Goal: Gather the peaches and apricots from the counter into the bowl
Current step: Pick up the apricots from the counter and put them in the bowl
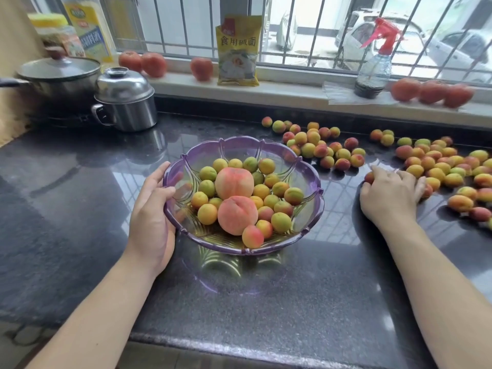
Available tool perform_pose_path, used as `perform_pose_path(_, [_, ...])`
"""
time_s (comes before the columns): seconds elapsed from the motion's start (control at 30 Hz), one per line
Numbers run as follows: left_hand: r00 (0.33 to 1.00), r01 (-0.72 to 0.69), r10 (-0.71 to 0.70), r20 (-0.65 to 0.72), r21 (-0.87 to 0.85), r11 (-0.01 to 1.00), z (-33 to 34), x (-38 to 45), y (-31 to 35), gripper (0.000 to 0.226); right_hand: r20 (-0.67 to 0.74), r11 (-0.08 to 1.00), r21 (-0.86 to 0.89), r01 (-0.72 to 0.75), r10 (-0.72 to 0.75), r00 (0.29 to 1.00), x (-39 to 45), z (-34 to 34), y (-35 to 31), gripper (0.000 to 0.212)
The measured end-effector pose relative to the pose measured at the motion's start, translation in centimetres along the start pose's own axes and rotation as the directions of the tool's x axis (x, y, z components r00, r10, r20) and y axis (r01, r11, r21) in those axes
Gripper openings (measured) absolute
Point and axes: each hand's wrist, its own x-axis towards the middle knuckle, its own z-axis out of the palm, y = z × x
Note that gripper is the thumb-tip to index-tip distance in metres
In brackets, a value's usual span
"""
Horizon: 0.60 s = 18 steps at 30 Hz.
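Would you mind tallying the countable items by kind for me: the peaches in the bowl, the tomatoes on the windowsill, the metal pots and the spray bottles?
Peaches in the purple bowl: 2
Tomatoes on the windowsill: 6
Metal pots with lids: 2
Spray bottles: 1
Total: 11

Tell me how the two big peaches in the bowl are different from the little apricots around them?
The peaches are much bigger than the apricots in the purple bowl. The peaches are pale pink; the apricots are yellow-green with orange-red blush. There are only two peaches but many apricots. The peaches sit in the middle, the apricots crowd round them. Both are round fruit.
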Motion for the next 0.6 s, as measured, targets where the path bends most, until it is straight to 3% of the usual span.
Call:
perform_pose_path(0.2, [1.000,0.006,-0.006,0.008,0.023,1.000,0.1,-0.1,0.2,0.048,-0.079,0.997,0.063,0.055,-0.050,0.996,0.0,-0.2,-0.2,0.033])
perform_pose_path(0.37, [1.000,0.007,-0.007,0.010,0.030,1.000,0.1,-0.1,0.3,0.048,-0.227,0.869,0.467,0.166,-0.064,0.972,-1.4,-2.0,-1.3,0.033])
perform_pose_path(0.6, [1.000,-0.012,0.010,0.016,0.092,0.996,0.2,-0.4,0.7,0.059,-0.245,0.746,0.623,0.234,-0.098,0.965,-2.9,-3.5,-2.9,0.035])
